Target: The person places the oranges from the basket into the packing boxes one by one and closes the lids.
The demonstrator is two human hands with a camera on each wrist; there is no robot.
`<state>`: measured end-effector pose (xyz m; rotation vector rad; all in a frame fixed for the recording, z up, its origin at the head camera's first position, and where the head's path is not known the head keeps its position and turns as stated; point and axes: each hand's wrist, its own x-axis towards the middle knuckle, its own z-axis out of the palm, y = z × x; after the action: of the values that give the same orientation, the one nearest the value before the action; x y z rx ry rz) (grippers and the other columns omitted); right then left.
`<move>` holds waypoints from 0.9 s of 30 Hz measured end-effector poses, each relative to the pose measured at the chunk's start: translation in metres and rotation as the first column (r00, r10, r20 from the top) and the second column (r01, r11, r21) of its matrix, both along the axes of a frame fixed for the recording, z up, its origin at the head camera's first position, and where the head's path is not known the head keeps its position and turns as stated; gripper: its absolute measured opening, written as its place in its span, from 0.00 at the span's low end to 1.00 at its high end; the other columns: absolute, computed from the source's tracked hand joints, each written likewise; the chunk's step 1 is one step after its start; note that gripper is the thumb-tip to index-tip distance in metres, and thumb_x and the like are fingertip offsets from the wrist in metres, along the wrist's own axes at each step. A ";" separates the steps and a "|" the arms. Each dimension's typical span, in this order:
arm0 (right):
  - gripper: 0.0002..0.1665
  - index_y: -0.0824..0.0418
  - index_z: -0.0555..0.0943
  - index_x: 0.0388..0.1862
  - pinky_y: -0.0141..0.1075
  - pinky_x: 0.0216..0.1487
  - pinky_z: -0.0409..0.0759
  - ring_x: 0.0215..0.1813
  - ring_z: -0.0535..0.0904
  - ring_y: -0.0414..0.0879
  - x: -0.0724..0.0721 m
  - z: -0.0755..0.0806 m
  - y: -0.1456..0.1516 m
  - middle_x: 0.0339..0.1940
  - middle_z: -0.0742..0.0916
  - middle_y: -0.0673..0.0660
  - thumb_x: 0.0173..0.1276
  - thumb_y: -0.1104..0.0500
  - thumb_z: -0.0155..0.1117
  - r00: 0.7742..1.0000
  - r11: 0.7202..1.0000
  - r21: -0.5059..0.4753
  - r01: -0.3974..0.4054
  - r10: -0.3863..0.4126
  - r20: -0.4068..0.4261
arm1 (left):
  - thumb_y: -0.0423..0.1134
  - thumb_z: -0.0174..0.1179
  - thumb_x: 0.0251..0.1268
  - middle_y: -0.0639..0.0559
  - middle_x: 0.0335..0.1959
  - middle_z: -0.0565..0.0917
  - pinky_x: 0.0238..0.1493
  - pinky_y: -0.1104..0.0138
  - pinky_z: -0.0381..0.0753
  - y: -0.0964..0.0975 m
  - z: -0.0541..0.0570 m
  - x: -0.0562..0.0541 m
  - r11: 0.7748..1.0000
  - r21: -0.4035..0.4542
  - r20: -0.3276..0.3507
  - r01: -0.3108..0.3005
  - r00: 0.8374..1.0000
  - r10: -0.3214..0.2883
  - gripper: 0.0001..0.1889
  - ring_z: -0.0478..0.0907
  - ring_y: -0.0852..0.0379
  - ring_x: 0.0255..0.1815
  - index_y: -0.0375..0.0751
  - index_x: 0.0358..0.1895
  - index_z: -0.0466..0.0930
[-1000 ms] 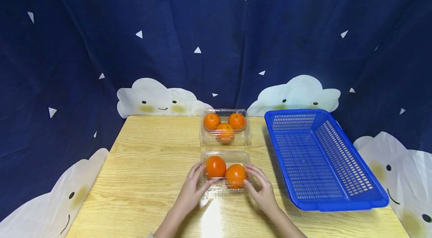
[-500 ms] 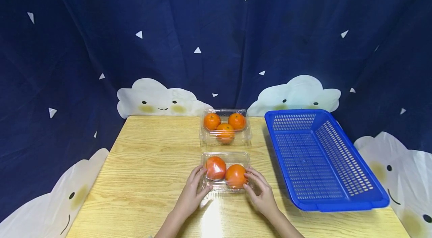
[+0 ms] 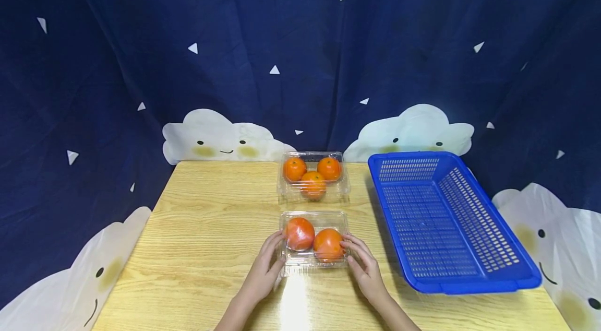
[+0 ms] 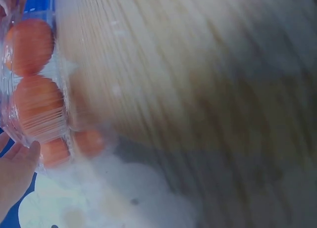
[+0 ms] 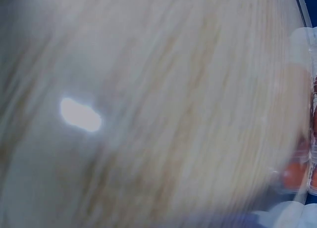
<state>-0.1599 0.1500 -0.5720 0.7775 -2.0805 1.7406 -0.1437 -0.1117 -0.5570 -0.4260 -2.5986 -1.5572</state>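
Note:
A clear plastic clamshell box (image 3: 307, 267) with two smooth, round orange-red fruits (image 3: 300, 234) inside is on the wooden table between both hands. My left hand (image 3: 262, 271) lies along the box's left end, fingertips at its side and thumb at the near corner. At the opposite end, my right hand (image 3: 367, 272) touches the side with its fingers, its thumb lower down by the near right corner. The left wrist view shows the left hand (image 4: 17, 171) against the box's end. The right hand is out of the right wrist view.
A second clear clamshell box (image 3: 338, 192) holding three mandarins (image 3: 313, 185) stands behind the first, at the table's far edge. To the right is a large blue plastic basket (image 3: 422, 237) with perforated walls. A dark blue curtain (image 3: 300, 33) hangs behind the wooden table (image 3: 211, 216).
Both thumbs have slid outward from the top front of the box to its near corners, and the left hand has drawn slightly left. The box and fruit stay in place.

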 end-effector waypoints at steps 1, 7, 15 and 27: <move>0.20 0.78 0.72 0.48 0.26 0.63 0.58 0.66 0.63 0.50 0.000 -0.002 0.000 0.54 0.70 0.78 0.56 0.84 0.47 1.000 1.000 -0.012 -0.007 0.007 0.022 | 0.29 0.49 0.61 0.46 0.69 0.57 0.59 0.43 0.60 0.000 0.000 0.000 1.000 0.013 0.004 -0.001 1.000 0.001 0.26 0.61 0.39 0.63 0.39 0.65 0.61; 0.26 0.80 0.64 0.56 0.23 0.64 0.56 0.65 0.62 0.39 -0.001 -0.007 -0.002 0.58 0.66 0.78 0.55 0.82 0.50 0.988 0.992 -0.122 0.042 -0.023 0.154 | 0.24 0.47 0.57 0.42 0.68 0.57 0.61 0.48 0.60 0.000 -0.001 0.001 0.998 0.051 0.029 -0.031 0.999 0.030 0.29 0.57 0.40 0.67 0.37 0.65 0.58; 0.26 0.77 0.61 0.57 0.23 0.45 0.70 0.44 0.71 0.40 0.003 -0.004 0.000 0.47 0.72 0.68 0.59 0.72 0.55 0.886 0.979 -0.120 0.164 -0.093 0.453 | 0.27 0.50 0.55 0.39 0.48 0.70 0.45 0.68 0.74 0.005 0.010 0.001 0.977 0.159 0.247 -0.139 0.964 0.097 0.26 0.72 0.49 0.45 0.26 0.60 0.58; 0.11 0.71 0.71 0.32 0.33 0.33 0.77 0.29 0.79 0.44 0.001 0.000 0.011 0.27 0.81 0.58 0.66 0.62 0.48 0.681 0.992 -0.129 -0.014 0.104 0.725 | 0.36 0.46 0.61 0.48 0.19 0.75 0.18 0.70 0.71 0.004 0.003 -0.002 0.957 0.252 0.471 -0.144 0.882 0.008 0.12 0.70 0.59 0.18 0.28 0.31 0.72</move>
<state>-0.1589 0.1605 -0.5720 0.0739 -2.3869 2.4749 -0.1455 -0.1074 -0.5543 0.0951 -2.5901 -2.1856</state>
